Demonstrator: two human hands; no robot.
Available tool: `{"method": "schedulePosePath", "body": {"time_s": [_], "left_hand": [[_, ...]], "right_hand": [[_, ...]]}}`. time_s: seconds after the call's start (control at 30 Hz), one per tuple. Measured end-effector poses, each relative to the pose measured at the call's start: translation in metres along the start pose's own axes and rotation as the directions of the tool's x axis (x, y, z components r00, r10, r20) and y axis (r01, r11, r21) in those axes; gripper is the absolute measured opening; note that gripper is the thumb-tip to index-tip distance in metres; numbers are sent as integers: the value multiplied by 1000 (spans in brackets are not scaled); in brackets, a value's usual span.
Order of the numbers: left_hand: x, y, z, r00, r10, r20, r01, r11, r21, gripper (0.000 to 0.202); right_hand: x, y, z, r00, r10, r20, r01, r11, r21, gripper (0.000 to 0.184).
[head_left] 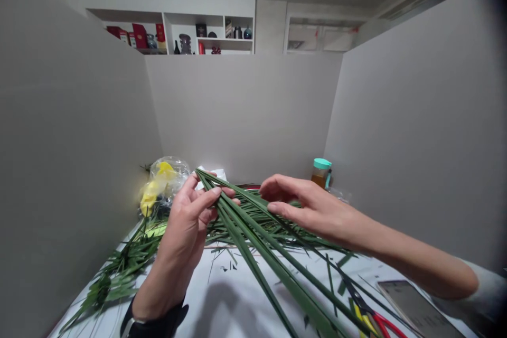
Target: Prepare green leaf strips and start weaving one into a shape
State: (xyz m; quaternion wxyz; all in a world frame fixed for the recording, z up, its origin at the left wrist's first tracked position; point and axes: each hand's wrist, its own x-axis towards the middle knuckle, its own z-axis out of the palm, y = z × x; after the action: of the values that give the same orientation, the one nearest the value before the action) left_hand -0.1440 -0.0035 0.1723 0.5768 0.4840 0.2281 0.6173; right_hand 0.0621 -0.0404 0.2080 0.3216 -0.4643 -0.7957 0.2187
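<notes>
My left hand [188, 222] is closed around the narrow end of a bundle of long green leaf strips [261, 240], its thumb pressed on top. From there the strips fan out toward me and to the lower right. My right hand [317, 206] is at the right side of the fan, fingers curved and apart from the thumb. One outer strip passes by its thumb tip; I cannot tell if they touch. Behind the bundle, a pile of similar green leaves [277, 227] lies across the table.
Red-and-yellow-handled scissors [370, 317] and a phone [415, 303] lie at lower right. More leaves [122, 274] cover the left side, near a clear plastic bag [170, 174] with yellow things. A jar with a turquoise lid [321, 169] stands at back right. Grey panels [245, 111] enclose the table.
</notes>
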Motion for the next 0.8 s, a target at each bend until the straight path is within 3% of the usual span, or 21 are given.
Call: {"method": "schedulePosePath", "body": {"time_s": [0.07, 0.17, 0.37, 0.5, 0.8], "left_hand": [[1, -2, 0, 1000, 8, -8, -8, 1000, 2, 28], [2, -4, 1, 1000, -2, 5, 2, 1000, -6, 31], [-2, -1, 1, 995, -32, 92, 24, 996, 90, 42], [-3, -1, -1, 991, -44, 127, 28, 991, 128, 47], [-1, -1, -2, 984, -91, 156, 60, 979, 193, 47]], "right_hand": [[-4, -9, 5, 984, -152, -96, 137, 980, -144, 12], [-7, -18, 14, 974, -224, -41, 209, 949, -234, 9], [-2, -14, 19, 995, -62, 83, 77, 979, -188, 4], [-3, -16, 15, 995, 7, 102, 8, 990, -143, 10], [5, -7, 14, 967, 89, 238, -142, 966, 216, 6]]}}
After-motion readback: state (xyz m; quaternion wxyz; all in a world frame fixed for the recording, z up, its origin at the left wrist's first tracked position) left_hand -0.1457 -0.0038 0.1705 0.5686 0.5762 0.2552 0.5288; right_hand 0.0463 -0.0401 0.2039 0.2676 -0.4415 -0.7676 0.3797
